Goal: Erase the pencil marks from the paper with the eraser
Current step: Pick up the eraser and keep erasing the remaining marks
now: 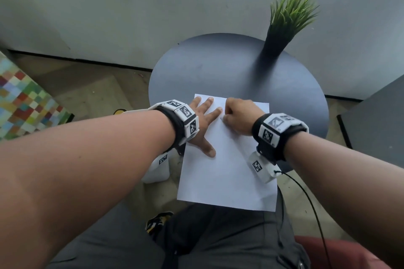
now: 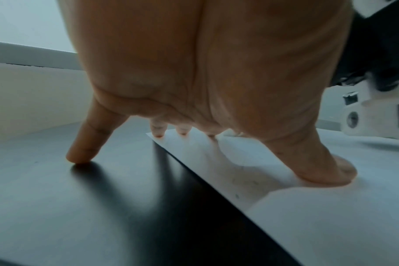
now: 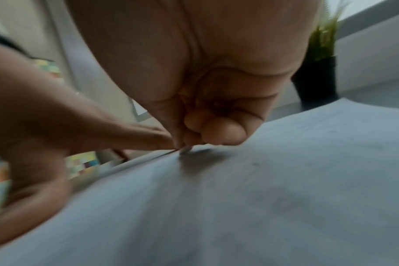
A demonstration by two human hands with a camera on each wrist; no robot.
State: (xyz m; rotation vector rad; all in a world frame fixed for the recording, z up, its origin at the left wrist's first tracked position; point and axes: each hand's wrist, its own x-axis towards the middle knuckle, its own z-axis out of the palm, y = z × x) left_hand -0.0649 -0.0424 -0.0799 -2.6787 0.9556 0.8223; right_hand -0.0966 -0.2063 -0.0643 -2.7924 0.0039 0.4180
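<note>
Left hand (image 2: 205,72) presses spread fingertips (image 2: 335,172) on paper (image 2: 330,225) and table (image 2: 80,207).

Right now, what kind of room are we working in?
Probably a lounge or office corner: a small round dark table against a plain wall, a potted grass plant, a colourful checked seat beside it.

We cannot make out the eraser inside the curled right hand (image 1: 238,116), nor any pencil marks on the paper (image 1: 227,172). The right-wrist view is motion-blurred; toward one o'clock, the plant (image 1: 288,13) loses its tips past the head view's top edge.
</note>
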